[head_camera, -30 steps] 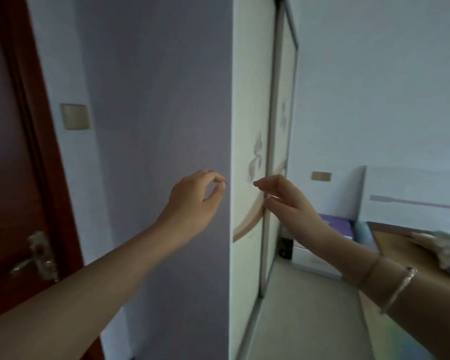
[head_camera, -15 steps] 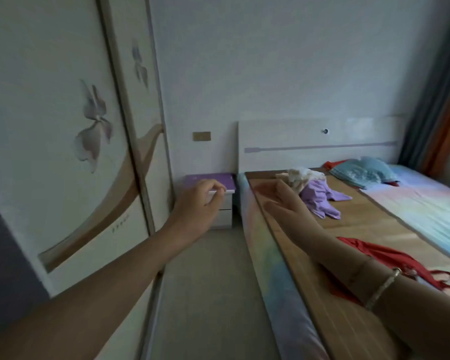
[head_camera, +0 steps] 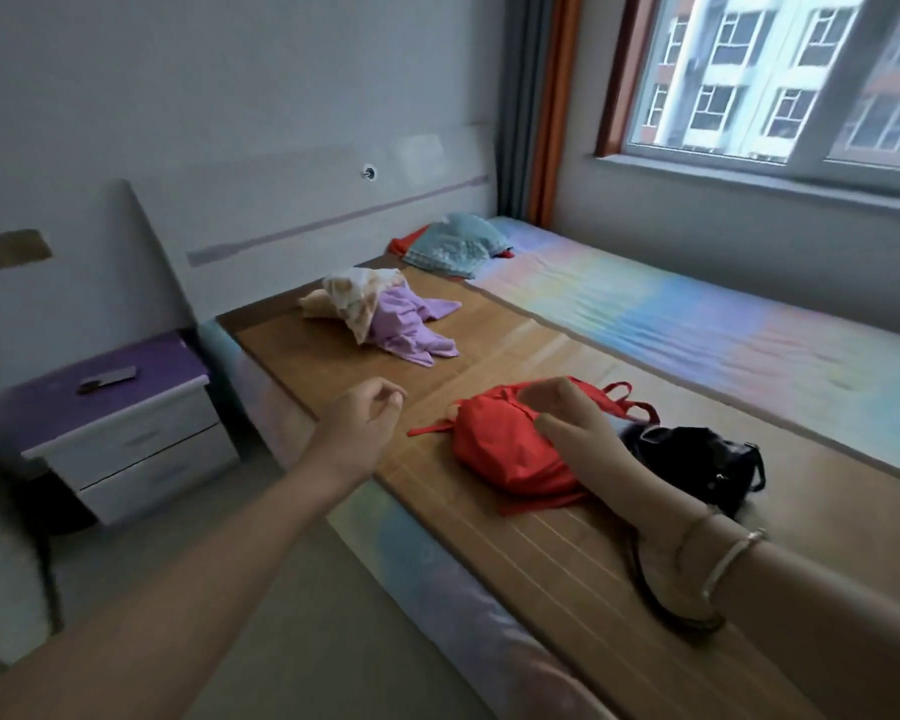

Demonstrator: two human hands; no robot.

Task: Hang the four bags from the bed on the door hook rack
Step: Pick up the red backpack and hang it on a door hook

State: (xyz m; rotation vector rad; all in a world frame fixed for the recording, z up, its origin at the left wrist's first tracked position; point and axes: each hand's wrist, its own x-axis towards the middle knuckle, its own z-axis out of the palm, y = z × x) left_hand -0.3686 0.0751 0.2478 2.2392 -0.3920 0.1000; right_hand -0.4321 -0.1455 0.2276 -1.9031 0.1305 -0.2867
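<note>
A red bag (head_camera: pixel 505 449) with thin straps lies on the bamboo mat of the bed (head_camera: pixel 557 517). A black bag (head_camera: pixel 697 459) sits just right of it, its strap trailing toward the near edge. Farther back lie a purple bag (head_camera: pixel 406 330) and a cream patterned bag (head_camera: pixel 359 296), touching each other. My right hand (head_camera: pixel 578 428) hovers over the red bag with fingers spread, holding nothing. My left hand (head_camera: pixel 365 423) is held out over the bed's left edge, fingers loosely curled, empty. The door hook rack is out of view.
A white nightstand with a purple top (head_camera: pixel 110 413) stands left of the bed, a flat dark object on it. A teal pillow (head_camera: pixel 453 246) lies by the white headboard (head_camera: pixel 302 210). A window (head_camera: pixel 780 80) and curtains fill the right wall. Floor runs between me and the bed.
The view has swung right from the door and wardrobe to the bed. Both hands stayed raised and empty; my right hand now hangs over the red bag.
</note>
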